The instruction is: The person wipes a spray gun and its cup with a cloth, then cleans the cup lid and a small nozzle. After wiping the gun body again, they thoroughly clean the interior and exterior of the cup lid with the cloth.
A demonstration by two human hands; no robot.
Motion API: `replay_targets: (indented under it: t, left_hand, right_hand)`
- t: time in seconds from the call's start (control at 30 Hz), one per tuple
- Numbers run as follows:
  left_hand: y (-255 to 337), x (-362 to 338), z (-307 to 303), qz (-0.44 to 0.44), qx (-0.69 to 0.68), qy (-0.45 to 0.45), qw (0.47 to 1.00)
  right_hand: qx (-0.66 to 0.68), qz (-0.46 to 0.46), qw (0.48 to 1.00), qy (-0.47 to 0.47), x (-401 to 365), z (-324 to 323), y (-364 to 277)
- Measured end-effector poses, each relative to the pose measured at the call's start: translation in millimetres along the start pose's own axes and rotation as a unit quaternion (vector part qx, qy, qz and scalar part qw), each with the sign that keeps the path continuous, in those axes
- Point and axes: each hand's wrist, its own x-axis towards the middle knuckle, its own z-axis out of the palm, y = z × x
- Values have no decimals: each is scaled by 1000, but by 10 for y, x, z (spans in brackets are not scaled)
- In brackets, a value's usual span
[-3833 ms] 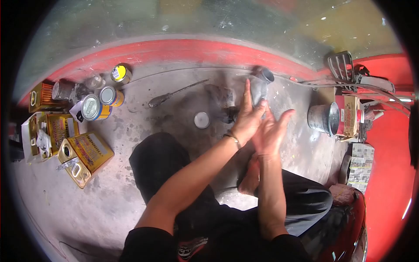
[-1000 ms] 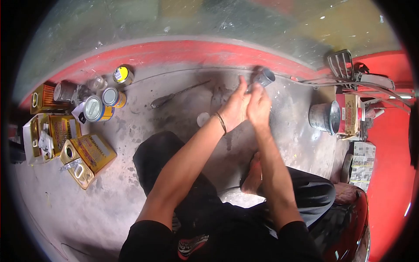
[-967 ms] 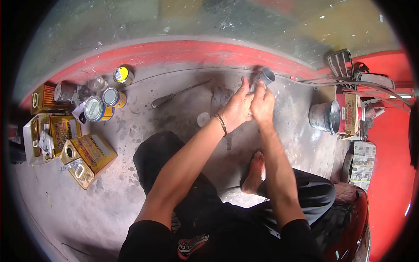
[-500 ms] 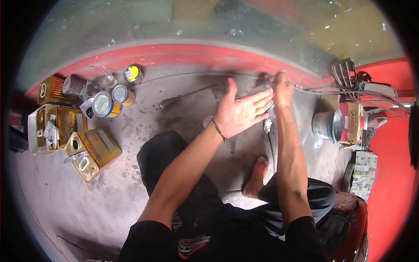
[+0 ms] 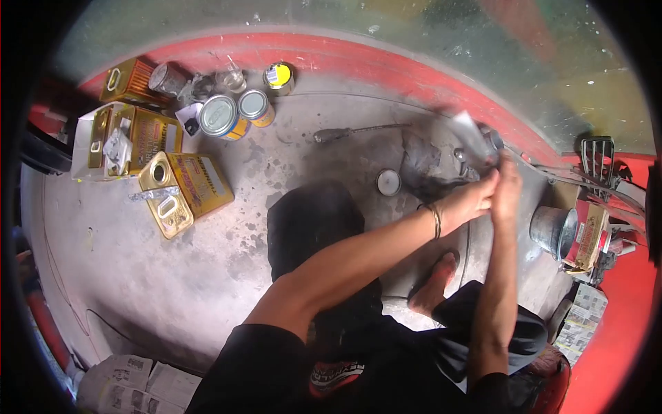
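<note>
My right hand (image 5: 507, 192) is closed around what looks like a spray gun (image 5: 472, 134), blurred, with a pale cup-like part and a dark round part beyond my fingers. A thin hose (image 5: 468, 238) runs down from near my hands past my foot. My left hand (image 5: 469, 205), with bangles at the wrist, presses against the right hand with its fingers curled; what they grip is hidden. Below and left of the hands, a small round white-topped container (image 5: 388, 182) and a dark crumpled cloth (image 5: 420, 152) lie on the floor.
Thinner cans (image 5: 196, 183), paint tins (image 5: 221, 116) and a yellow-lidded can (image 5: 278, 76) stand at left. A long-handled tool (image 5: 338, 134) lies on the floor. At right are a metal bucket (image 5: 552, 228) and a box (image 5: 586, 238). A red-edged panel (image 5: 331, 55) curves across the back.
My left hand has gone from open and spread, palm showing, to curled against my right hand. The view has turned, so the cans sit further right and the small white-topped container shows fully.
</note>
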Motion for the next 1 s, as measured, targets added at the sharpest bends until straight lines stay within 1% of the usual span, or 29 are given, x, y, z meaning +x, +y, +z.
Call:
replay_targets:
  t: [0.03, 0.07, 0.1, 0.13, 0.2, 0.23, 0.27, 0.3, 0.33, 0.37, 0.4, 0.43, 0.5, 0.53, 0.6, 0.63, 0.67, 0.73, 0.8, 0.83, 0.87, 0.9, 0.93, 0.97, 1.0]
  left_hand:
    - [182, -141, 187, 32, 65, 44, 996]
    - [279, -140, 158, 50, 111, 14, 992]
    - [391, -45, 54, 67, 153, -17, 986]
    - [464, 49, -55, 84, 196, -49, 976]
    - [463, 114, -221, 79, 65, 33, 994]
    - [575, 14, -128, 34, -46, 97, 994]
    - [725, -58, -111, -1, 54, 96, 994]
    - [852, -112, -141, -41, 150, 92, 984]
    - [956, -150, -214, -79, 243, 83, 963]
    - [1126, -153, -343, -70, 369, 93, 922]
    - [1275, -165, -451, -59, 490, 100, 864]
    - [1338, -236, -556, -63, 542, 83, 834]
    - [1421, -314, -785, -64, 644, 56, 761]
    - [1322, -315, -639, -90, 568, 124, 809]
    - [921, -235, -71, -130, 394, 246, 876]
    - [751, -134, 7, -146, 248, 236, 928]
    - [459, -43, -65, -74, 89, 199, 973]
    - [138, 167, -124, 60, 67, 238, 967]
    - [89, 50, -129, 51, 113, 306, 944]
    - [136, -68, -102, 48, 137, 344, 928]
    - [174, -174, -56, 66, 146, 363, 918]
    - [255, -273, 20, 82, 156, 380, 908]
    - [389, -351, 78, 102, 165, 399, 896]
    - [578, -395, 128, 110, 168, 414, 888]
    - [683, -446, 84, 123, 173, 418, 883]
  right_hand:
    - [171, 60, 983, -7, 94, -109, 41]
    - [332, 124, 935, -12, 93, -215, 50]
    - [389, 173, 904, 32, -118, -69, -320]
    - [416, 159, 895, 7, -210, 16, -391]
    - [475, 129, 870, -41, -264, 112, -393]
    - [333, 129, 934, -19, -220, 103, -318]
    - [129, 111, 981, -95, -74, 4, -289]
    - [-81, 97, 978, -167, 51, -152, -421]
    - [-165, 84, 962, -203, 90, -275, -509]
    - [-246, 66, 937, -238, 125, -399, -595]
    - [-202, 52, 948, -240, 135, -442, -672]
    - [-158, 37, 957, -242, 144, -475, -739]
    - [20, 85, 957, -276, 105, -502, -888]
    - [107, 112, 942, -297, 100, -510, -875]
    - [100, 97, 917, -373, 128, -490, -728]
    - [33, 32, 941, -334, -47, -325, -685]
    - [-37, -35, 957, -286, -109, -253, -609]
    - [-28, -160, 927, -338, 91, -259, -384]
    - [-36, -216, 906, -361, 321, -250, -138]
    - [-48, -213, 908, -358, 443, -257, -13]
    - [-59, -210, 909, -356, 525, -232, 79]
    - [-192, -46, 903, -381, 509, -313, -153]
    - [-250, -87, 835, -483, 471, -330, 74]
    - [-307, -132, 743, -580, 397, -290, 364]
    - [-343, -127, 647, -670, 115, -189, 467]
